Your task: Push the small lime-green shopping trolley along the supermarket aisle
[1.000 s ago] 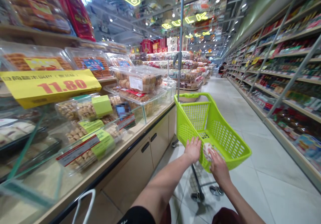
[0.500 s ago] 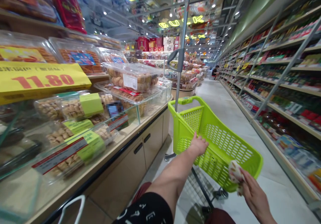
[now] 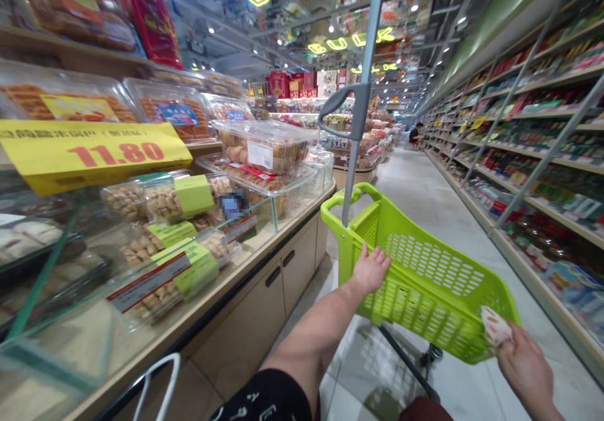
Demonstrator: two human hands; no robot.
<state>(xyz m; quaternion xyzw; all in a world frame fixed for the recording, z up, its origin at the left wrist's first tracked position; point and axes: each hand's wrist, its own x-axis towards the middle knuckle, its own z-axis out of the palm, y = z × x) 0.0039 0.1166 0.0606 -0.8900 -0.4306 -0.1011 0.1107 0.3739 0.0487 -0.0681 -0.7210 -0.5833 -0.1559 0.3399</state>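
Note:
A lime-green shopping cart (image 3: 434,311) with slotted plastic walls stands in front of me, its basket holding nothing that I can make out. My left hand (image 3: 372,269) is on the near rim, fingers bent over it towards the inside. At the basket's right end, my right hand (image 3: 526,358) pinches a small, crumpled white packet (image 3: 495,328) with reddish and brown marks. The packet is beside the rim; whether it touches the plastic I cannot tell. A grey pole with a looped grey handle (image 3: 344,112) rises at the cart's left end.
On the left runs a glass-fronted counter (image 3: 302,219) with clear boxes of pastries (image 3: 264,147) and a yellow price sign (image 3: 94,150). Stocked shelves (image 3: 542,150) line the right side. A tiled aisle (image 3: 401,175) leads away, with a person (image 3: 415,134) far down it.
My right hand and the packet have moved right along the basket's end. My left hand stays on the rim. The counter, pole and cart appear shifted slightly right in view.

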